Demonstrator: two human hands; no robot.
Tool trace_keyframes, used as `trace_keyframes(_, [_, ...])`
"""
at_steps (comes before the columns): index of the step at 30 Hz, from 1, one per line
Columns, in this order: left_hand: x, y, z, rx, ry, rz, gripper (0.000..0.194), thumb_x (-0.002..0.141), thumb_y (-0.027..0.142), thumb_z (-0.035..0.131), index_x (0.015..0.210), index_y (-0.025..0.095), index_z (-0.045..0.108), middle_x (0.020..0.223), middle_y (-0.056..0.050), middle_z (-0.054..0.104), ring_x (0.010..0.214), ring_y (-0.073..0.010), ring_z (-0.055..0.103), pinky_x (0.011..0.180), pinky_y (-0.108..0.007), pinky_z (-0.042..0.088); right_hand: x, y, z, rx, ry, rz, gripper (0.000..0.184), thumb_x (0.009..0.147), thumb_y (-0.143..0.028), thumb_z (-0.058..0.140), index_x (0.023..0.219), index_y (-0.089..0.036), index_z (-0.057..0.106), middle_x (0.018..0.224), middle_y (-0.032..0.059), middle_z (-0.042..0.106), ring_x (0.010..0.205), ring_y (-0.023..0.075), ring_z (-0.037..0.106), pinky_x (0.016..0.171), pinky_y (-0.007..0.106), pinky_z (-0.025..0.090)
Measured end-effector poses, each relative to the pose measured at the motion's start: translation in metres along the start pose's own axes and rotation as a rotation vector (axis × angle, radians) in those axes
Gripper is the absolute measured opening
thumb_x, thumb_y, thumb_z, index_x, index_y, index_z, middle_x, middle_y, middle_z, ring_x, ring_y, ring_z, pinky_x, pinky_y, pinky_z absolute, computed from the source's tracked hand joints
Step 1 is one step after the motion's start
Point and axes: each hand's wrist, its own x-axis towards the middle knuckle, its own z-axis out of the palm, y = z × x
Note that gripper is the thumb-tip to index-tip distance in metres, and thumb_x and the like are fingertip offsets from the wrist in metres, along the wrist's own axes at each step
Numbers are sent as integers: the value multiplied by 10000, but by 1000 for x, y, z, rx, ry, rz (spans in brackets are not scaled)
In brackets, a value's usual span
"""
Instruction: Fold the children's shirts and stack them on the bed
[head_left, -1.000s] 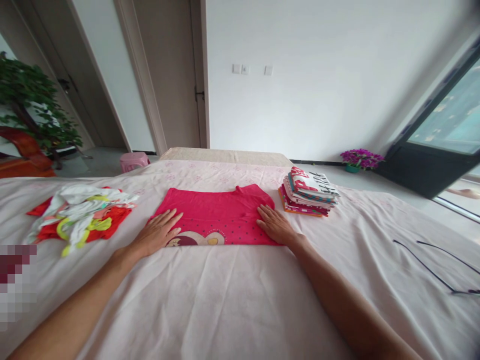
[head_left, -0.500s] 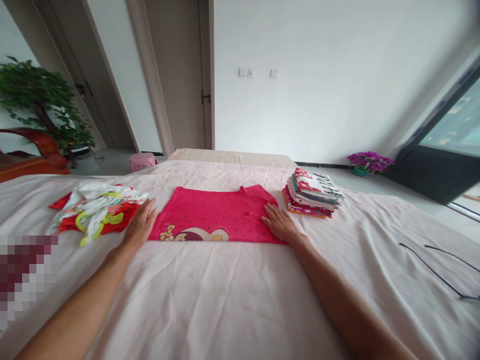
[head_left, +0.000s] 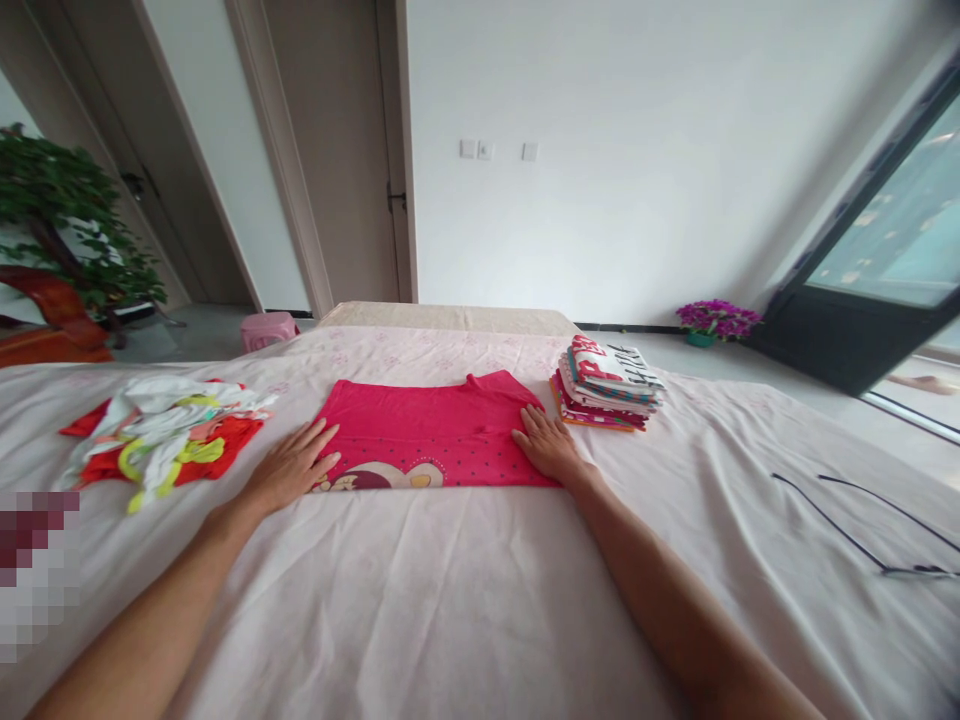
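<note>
A bright pink T-shirt point(head_left: 420, 420) lies folded lengthwise on the bed sheet, its cartoon print and dark dots showing along the near edge. My left hand point(head_left: 292, 465) rests flat with fingers apart on the shirt's left end, over part of the print. At the other end, my right hand point(head_left: 550, 445) is spread on the fabric, palm down. Just right of that hand stands a stack of folded clothes point(head_left: 607, 385). A loose heap of white, red and yellow-green clothes point(head_left: 165, 440) lies left of my left hand.
Eyeglasses point(head_left: 885, 570) lie on the pale sheet point(head_left: 450, 600) at right. Beyond the bed are a pink stool point(head_left: 268, 331), a pot of purple flowers point(head_left: 716, 318), a wooden chair point(head_left: 52, 320) and a leafy plant point(head_left: 60, 210).
My left hand has come down from the shirt's left edge and now lies flat over its corner. My right hand stays in place. The whole view has shifted slightly.
</note>
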Motion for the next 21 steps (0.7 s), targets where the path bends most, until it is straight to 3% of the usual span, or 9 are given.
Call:
trace_keyframes(5, [1, -4, 4, 13, -13, -10, 667, 945, 539, 346, 1521, 206, 389, 1611, -116, 316, 1464, -284, 326, 1165, -450, 277, 1, 2, -6, 114, 35, 42, 565, 1017, -387, 328, 1526, -146, 370, 1593, 108, 336, 1483, 232, 275, 1194, 434, 232])
trace_keyframes(10, [2, -6, 5, -2, -23, -24, 673, 942, 555, 324, 1516, 211, 402, 1608, -108, 326, 1463, -289, 325, 1161, -444, 275, 1, 20, -14, 398, 199, 181, 572, 863, -99, 349, 1388, -203, 553, 1398, 44, 600, 1288, 167, 543, 1079, 288, 394])
trace_keyframes(14, [1, -6, 4, -1, -30, -24, 677, 942, 563, 316, 1525, 227, 383, 1609, -98, 326, 1466, -285, 318, 1164, -437, 267, -4, 30, -19, 479, 267, 278, 561, 808, -54, 338, 1230, -215, 669, 1214, 19, 715, 1151, 177, 638, 991, 285, 466])
trace_keyframes(17, [1, -6, 4, 1, -36, -24, 679, 945, 560, 309, 1526, 217, 381, 1608, -106, 327, 1466, -286, 316, 1165, -441, 263, -11, 24, -28, 417, 257, 205, 520, 828, -69, 364, 1192, -241, 693, 1222, 6, 711, 1148, 184, 639, 1008, 292, 458])
trace_keyframes(21, [1, -4, 3, -15, -29, -17, 682, 935, 545, 337, 1521, 201, 391, 1602, -109, 338, 1465, -286, 317, 1168, -434, 262, -20, -2, -39, 334, 181, -121, 487, 929, -142, 370, 1358, -214, 590, 1419, 37, 582, 1311, 166, 525, 1112, 282, 371])
